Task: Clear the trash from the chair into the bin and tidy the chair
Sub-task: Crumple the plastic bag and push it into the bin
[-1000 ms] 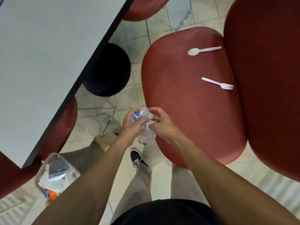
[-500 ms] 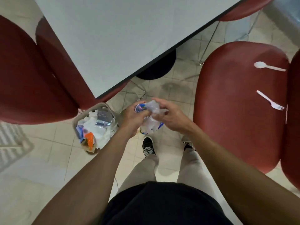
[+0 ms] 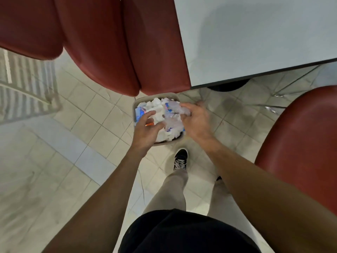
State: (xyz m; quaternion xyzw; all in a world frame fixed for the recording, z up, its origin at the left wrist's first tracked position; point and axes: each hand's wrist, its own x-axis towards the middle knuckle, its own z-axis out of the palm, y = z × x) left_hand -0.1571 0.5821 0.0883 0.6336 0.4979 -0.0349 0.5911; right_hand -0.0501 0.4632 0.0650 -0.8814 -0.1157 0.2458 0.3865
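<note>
A small beige bin [image 3: 135, 106] stands on the floor, heaped with white paper and coloured wrappers. Both my hands hover right over it. A crumpled clear plastic wrapper [image 3: 173, 117] with blue print sits between them, on top of the heap. My right hand [image 3: 196, 121] has its fingertips curled on the wrapper's right side. My left hand [image 3: 145, 132] is beside it with fingers spread and nothing in it. The red chair seat [image 3: 302, 143] is at the right edge; no trash on it shows in this view.
Red chair backs [image 3: 102, 44] crowd just behind the bin. A pale grey table [image 3: 255, 33] with a dark edge fills the upper right, its black base [image 3: 228, 87] beneath. My legs and a black shoe [image 3: 180, 158] stand on the tiled floor right before the bin.
I turned left from the chair and both hands carried the crumpled wrapper down over the bin. My left hand has opened off it. The spoon and fork have left the view.
</note>
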